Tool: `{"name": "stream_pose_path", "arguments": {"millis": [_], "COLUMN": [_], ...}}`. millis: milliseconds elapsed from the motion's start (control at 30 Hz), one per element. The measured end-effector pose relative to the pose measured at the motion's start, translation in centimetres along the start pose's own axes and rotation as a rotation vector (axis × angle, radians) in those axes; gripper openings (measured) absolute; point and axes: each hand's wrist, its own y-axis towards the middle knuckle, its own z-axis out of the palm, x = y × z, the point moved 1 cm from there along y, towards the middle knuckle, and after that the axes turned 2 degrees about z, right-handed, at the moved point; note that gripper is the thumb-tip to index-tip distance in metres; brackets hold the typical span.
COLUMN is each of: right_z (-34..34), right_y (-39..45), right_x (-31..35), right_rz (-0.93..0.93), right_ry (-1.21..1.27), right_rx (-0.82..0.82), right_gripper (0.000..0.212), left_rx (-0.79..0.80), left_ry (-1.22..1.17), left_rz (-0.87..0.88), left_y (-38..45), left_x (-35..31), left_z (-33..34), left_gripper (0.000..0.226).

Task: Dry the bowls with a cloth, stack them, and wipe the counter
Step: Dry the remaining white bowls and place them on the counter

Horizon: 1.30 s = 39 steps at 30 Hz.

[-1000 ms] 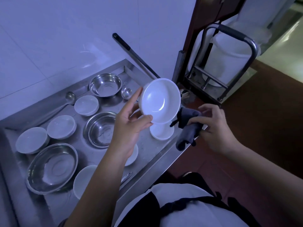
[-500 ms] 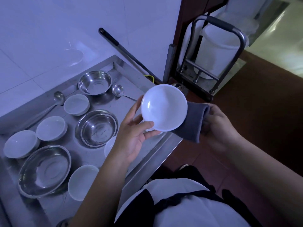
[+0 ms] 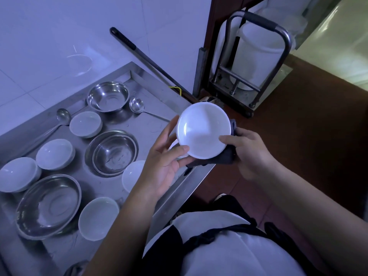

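Note:
I hold a white bowl (image 3: 202, 129) tilted up over the counter's front right corner. My left hand (image 3: 166, 158) grips its left rim, thumb on the inside edge. My right hand (image 3: 252, 150) holds a dark cloth (image 3: 224, 159) against the underside and right side of the bowl, with the thumb lying on the rim. Most of the cloth is hidden behind the bowl. Several more white bowls sit on the steel counter (image 3: 153, 116), among them one (image 3: 85, 123) near the back and one (image 3: 98, 217) near the front. Another white bowl (image 3: 132, 175) is partly behind my left forearm.
Three steel bowls stand on the counter: a deep one (image 3: 107, 96) at the back, one (image 3: 112, 152) in the middle, a wide one (image 3: 48, 205) at front left. Two ladles (image 3: 137, 105) (image 3: 62, 117) lie near the back. A long dark handle (image 3: 147, 60) leans on the wall. A metal trolley (image 3: 256, 62) stands to the right.
The cloth went from hanging in my right hand beside the bowl to being pressed under the bowl. My right thumb came onto the rim. The bowl shifted slightly toward me.

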Motion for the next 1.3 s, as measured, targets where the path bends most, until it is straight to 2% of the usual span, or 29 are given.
{"name": "stream_pose_path", "arguments": {"millis": [67,167,233,300,333,533,633,700,767,833,867,967,1033,1100,1200,1300], "right_z": [-0.4,-0.9,-1.2,-1.2,-1.3,-2.3,-3.2,-3.9,-4.6,-4.9,-4.8,-4.4,-4.2,-4.1,-3.7,-3.3], "right_y": [0.5,0.9,1.0,1.0,1.0,1.1,1.7,2.0,1.9,1.3,0.8,-0.5,-0.8,-0.4,0.6,1.7], "right_x": [-0.1,0.0,0.1,0.3,0.5,0.2,-0.6,-0.8,-0.4,0.3,0.7,1.7,2.0,2.0,2.6,2.7], "right_rz": [0.075,0.179,0.268,0.303,0.306,0.331,0.309,0.213,0.053,-0.115,-0.17,-0.242,-0.256,-0.305,-0.4,-0.499], "right_ry": [0.014,0.085,0.182,0.247,0.269,0.292,0.275,0.228,0.104,0.034,0.03,0.062,0.099,0.098,0.059,-0.002], "right_rx": [-0.041,-0.072,-0.042,0.005,0.019,0.052,-0.05,-0.171,-0.295,-0.334,-0.334,-0.277,-0.221,-0.175,-0.085,0.028], "right_gripper": [0.018,0.02,0.031,0.037,0.038,0.04,0.037,0.023,0.01,0.021,0.023,0.011,0.018,0.025,0.031,0.03], "left_rx": [0.054,0.149,0.124,0.024,-0.026,-0.165,-0.157,-0.22,-0.296,-0.22,-0.141,0.03,0.049,0.025,-0.066,-0.138], "left_ry": [0.147,0.632,0.785,0.855,0.874,0.938,0.954,0.936,0.865,0.812,0.806,0.83,0.789,0.73,0.62,0.487], "left_rz": [0.029,-0.015,-0.032,0.045,0.068,0.2,0.155,0.138,0.299,0.47,0.488,0.279,0.13,0.071,0.025,0.043], "left_y": [0.0,-0.1,-0.3,-0.2,-0.3,-0.3,-0.2,-0.4,-1.0,-1.4,-1.4,-0.1,1.2,2.1,2.7,3.5], "left_x": [0.6,2.3,3.7,4.4,4.5,4.2,4.3,4.0,2.9,1.5,1.0,0.8,1.3,1.6,1.3,0.2], "left_z": [-1.0,-1.9,-1.2,-0.3,0.0,0.2,0.4,0.5,1.3,4.1,5.8,10.0,11.6,12.4,13.3,13.7], "left_gripper": [0.093,0.107,0.087,0.057,0.049,0.039,0.027,0.027,0.025,0.021,0.025,0.057,0.078,0.087,0.087,0.051]}}
